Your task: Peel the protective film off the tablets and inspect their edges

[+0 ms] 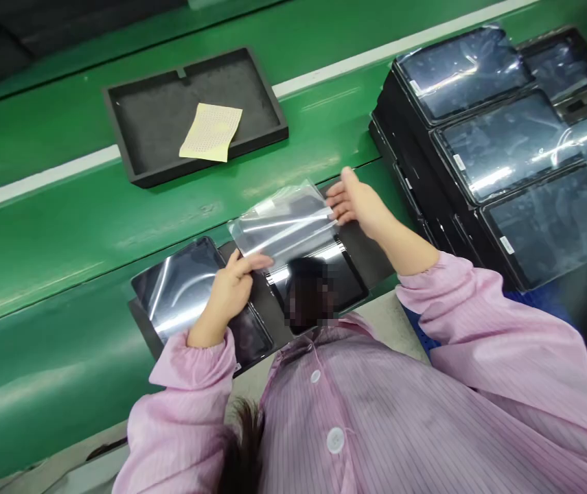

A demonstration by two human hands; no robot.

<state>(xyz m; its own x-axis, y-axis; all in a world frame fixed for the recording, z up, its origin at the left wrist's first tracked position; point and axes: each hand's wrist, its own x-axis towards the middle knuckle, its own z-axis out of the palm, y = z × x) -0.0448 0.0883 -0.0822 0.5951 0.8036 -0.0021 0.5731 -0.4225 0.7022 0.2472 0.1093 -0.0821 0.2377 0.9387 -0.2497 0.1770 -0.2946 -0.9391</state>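
A clear plastic film, seemingly several sheets, lies or hovers over the far part of a dark-screened tablet. My left hand is at the film's near left corner, thumb and forefinger closing on its edge. My right hand is at the film's right edge, fingertips touching it and thumb raised apart. A second tablet, partly covered by glossy film, lies under and left of my left hand. Both tablets rest on a dark mat. My left fingertips are partly hard to make out.
A shallow black tray with a yellow printed paper stands on the green bench beyond my hands. At right, stacked black trays hold film-covered tablets, close to my right forearm. A blue crate edge shows below.
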